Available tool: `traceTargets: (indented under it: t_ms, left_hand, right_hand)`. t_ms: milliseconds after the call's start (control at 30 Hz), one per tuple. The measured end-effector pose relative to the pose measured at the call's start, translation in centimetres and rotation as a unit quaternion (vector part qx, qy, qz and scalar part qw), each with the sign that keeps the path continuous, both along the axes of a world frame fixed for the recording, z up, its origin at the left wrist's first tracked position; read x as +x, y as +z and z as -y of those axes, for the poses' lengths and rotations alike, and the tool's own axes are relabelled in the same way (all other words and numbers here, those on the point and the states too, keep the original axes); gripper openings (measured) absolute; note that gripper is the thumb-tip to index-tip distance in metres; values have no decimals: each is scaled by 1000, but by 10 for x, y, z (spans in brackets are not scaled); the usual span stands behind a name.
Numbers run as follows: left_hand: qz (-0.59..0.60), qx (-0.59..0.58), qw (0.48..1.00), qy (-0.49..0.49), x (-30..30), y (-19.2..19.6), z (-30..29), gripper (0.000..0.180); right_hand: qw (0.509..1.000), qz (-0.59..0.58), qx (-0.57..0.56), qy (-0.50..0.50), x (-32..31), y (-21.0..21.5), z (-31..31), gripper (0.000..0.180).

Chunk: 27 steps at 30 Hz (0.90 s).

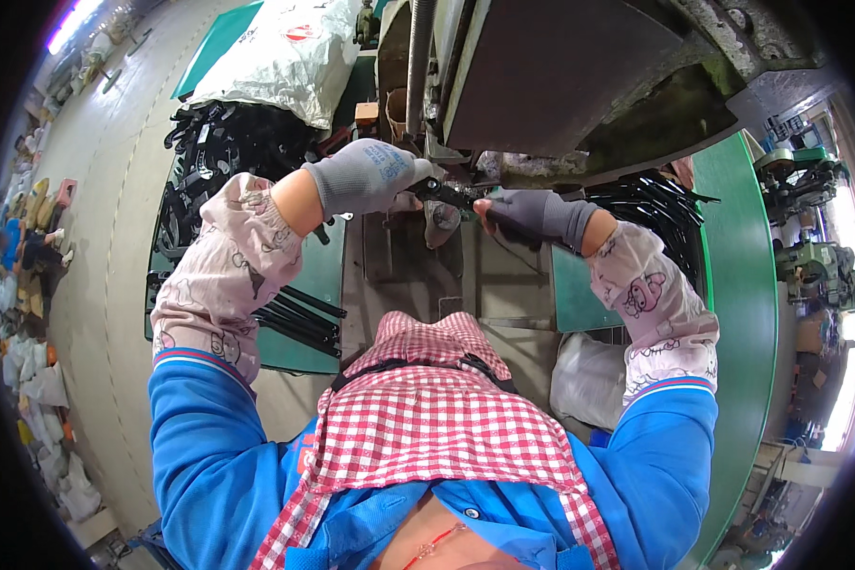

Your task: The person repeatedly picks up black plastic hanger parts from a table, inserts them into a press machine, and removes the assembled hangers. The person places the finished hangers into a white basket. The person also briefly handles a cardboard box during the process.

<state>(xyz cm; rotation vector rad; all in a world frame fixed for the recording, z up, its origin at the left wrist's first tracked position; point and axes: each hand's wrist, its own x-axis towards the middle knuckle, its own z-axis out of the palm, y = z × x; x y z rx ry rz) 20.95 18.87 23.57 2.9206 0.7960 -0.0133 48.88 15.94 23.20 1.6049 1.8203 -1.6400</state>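
Both my hands wear grey knit gloves and meet at the machine in front of me. My left hand is closed, its fingers at the left end of a dark, narrow black part. Across from it, my right hand is closed around the right end of the same part, with the thumb tip bare of the glove. The part lies roughly level between the hands, just under the machine's working head. Its exact kind cannot be made out, and the fingers hide both ends.
A heap of curved black parts lies left, beside a white sack. Black strips lie on green tables at lower left and right. A large dark machine body overhangs the front right. A translucent bag sits low right.
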Motion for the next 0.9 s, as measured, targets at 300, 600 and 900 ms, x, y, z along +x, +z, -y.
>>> traceTargets:
  t_ms: [300, 600, 900]
  left_hand:
    - [571, -371, 696, 229, 54, -72, 112, 43]
    - [423, -745, 481, 187, 133, -63, 176, 42]
    - [638, -592, 420, 258, 17, -83, 170, 33]
  right_hand:
    - [722, 120, 680, 43, 36, -229, -98, 44]
    - [877, 312, 364, -47, 2, -239, -88, 57]
    - [850, 347, 388, -82, -14, -190, -58, 35]
